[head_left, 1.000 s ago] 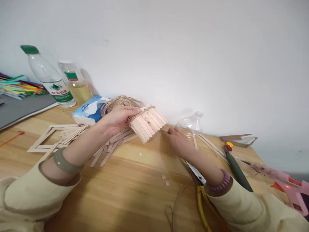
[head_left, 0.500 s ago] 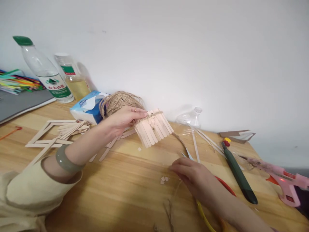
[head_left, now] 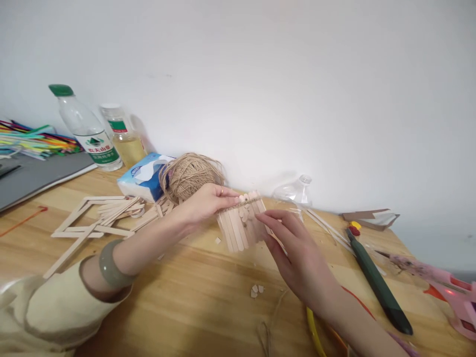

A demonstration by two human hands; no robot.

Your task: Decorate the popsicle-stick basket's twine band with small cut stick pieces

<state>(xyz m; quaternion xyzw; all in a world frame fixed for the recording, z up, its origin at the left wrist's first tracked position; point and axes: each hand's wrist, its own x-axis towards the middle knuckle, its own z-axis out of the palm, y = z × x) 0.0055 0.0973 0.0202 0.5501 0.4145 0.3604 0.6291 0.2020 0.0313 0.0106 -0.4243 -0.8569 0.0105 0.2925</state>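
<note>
My left hand (head_left: 208, 203) is closed on the upper left edge of a small panel of craft sticks (head_left: 236, 230), held tilted above the table. A strip of jute twine (head_left: 253, 199) runs along the panel's top, and small wooden pieces sit on its face. At the panel's right side, my right hand (head_left: 297, 255) has its fingertips closed on the edge; the panel is slightly blurred there. Behind my left hand rests a ball of jute twine (head_left: 191, 176). Yellow-handled scissors (head_left: 314, 329) lie partly hidden under my right forearm.
Loose craft sticks (head_left: 119, 210) lie left, near a tissue pack (head_left: 145, 176) and two bottles (head_left: 98, 144). On the right are a green-handled cutter (head_left: 379, 282), a pink glue gun (head_left: 446, 292) and a cut clear bottle top (head_left: 297, 191). Wood scraps (head_left: 256, 290) lie in front.
My right hand has moved up from the scissors on the table to the panel's right edge. My left hand still holds the panel. The whole view has shifted slightly.
</note>
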